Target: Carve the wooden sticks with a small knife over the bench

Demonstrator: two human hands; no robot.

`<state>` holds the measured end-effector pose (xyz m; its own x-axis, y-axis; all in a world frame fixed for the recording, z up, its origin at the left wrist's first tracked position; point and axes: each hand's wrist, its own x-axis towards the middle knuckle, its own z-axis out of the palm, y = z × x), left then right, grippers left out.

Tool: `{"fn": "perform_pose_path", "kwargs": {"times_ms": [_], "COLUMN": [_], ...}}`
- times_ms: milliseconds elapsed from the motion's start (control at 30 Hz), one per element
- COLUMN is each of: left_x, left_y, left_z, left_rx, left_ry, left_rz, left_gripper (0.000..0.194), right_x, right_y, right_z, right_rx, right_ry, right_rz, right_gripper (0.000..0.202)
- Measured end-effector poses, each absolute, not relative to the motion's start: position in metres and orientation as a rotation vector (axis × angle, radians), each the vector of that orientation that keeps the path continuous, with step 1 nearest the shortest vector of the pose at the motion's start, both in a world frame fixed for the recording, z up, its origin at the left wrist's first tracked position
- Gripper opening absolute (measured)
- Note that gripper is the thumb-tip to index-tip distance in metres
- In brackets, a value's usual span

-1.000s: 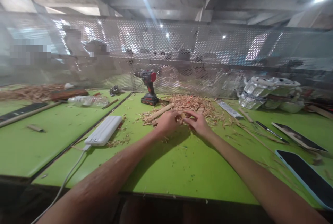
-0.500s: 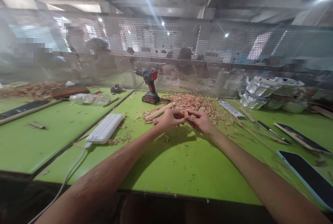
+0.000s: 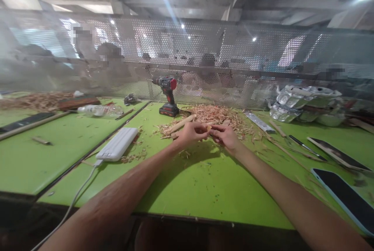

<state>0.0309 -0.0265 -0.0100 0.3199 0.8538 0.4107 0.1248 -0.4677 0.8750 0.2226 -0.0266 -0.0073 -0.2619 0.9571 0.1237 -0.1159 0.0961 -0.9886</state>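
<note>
My left hand (image 3: 191, 133) and my right hand (image 3: 225, 136) meet in front of the heap of wood shavings (image 3: 216, 114). Between their fingertips is a small yellowish piece (image 3: 209, 128), perhaps wood; its kind is too small to make out. The left thumb and fingers pinch it from one side, and the right fingers close on it from the other. Both hands are raised over the green table (image 3: 210, 188), casting a shadow on it. A pale wooden stick (image 3: 180, 124) lies on the shavings just behind my left hand.
A cordless drill (image 3: 168, 96) stands behind the hands. On the left lie a white power bank (image 3: 117, 144) with a cable and a plastic bottle (image 3: 101, 111). To the right are a phone (image 3: 344, 198), a pen-like tool (image 3: 306, 148) and foil-wrapped bundles (image 3: 306, 103). A perforated screen (image 3: 187, 44) borders the back.
The hands stay in nearly the same place, fingers still closed on the small yellowish piece, which has turned or shifted very slightly. Nothing else on the table has moved.
</note>
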Motion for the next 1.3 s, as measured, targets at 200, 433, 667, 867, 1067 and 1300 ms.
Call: {"fn": "perform_pose_path", "kwargs": {"times_ms": [200, 433, 667, 867, 1067, 1300], "left_x": [0.03, 0.031, 0.032, 0.03, 0.031, 0.032], "left_y": [-0.024, -0.026, -0.031, -0.027, -0.024, -0.023], "left_z": [-0.013, -0.011, -0.007, -0.011, -0.016, -0.018], "left_rx": [1.797, 1.803, 1.851, 1.842, 1.827, 1.84], "left_ry": [0.842, 0.862, 0.926, 0.917, 0.929, 0.938], "left_rz": [1.206, 1.196, 1.177, 1.162, 1.159, 1.155], "left_gripper": [0.025, 0.021, 0.016, 0.021, 0.016, 0.012], "right_x": [0.222, 0.22, 0.218, 0.217, 0.218, 0.217], "right_y": [-0.028, -0.031, -0.031, -0.032, -0.032, -0.029], "right_z": [-0.005, -0.004, -0.006, -0.007, -0.01, -0.014], "right_rx": [-0.877, -0.884, -0.907, -0.911, -0.899, -0.901], "right_ry": [-1.356, -1.335, -1.316, -1.313, -1.281, -1.247], "right_rz": [1.403, 1.412, 1.413, 1.415, 1.429, 1.427], "right_gripper": [0.035, 0.039, 0.034, 0.034, 0.031, 0.034]}}
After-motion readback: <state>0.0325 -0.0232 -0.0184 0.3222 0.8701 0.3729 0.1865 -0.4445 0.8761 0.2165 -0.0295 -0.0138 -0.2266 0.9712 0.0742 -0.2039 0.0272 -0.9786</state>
